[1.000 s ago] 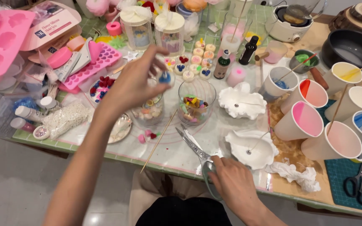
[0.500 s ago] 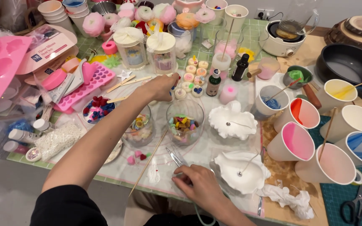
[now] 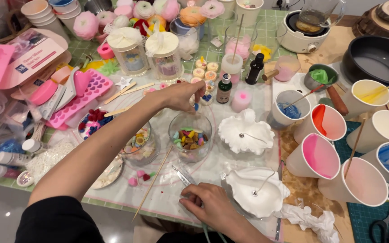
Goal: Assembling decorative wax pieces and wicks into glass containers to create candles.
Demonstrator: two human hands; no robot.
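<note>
The left hand (image 3: pixel 183 95) has moved from above the plate area to a point over the glass bowl (image 3: pixel 190 143), fingertips pinched on a small blue piece (image 3: pixel 196 106) now poised above the bowl's coloured pieces. The left arm is extended forward. The right hand (image 3: pixel 210 204) rests on the mat, fingers curled on tweezers (image 3: pixel 182 176).

Small blue wax piece (image 3: pixel 196 106): pinched in left hand (image 3: pixel 183 94) fingertips, held just above the clear glass bowl (image 3: pixel 190 144). Bowl upright, round, part-filled with mixed coloured wax bits. Metal tweezers (image 3: pixel 184 177): flat on the mat, tips toward bowl, right hand (image 3: pixel 208 208) resting on them.
</note>
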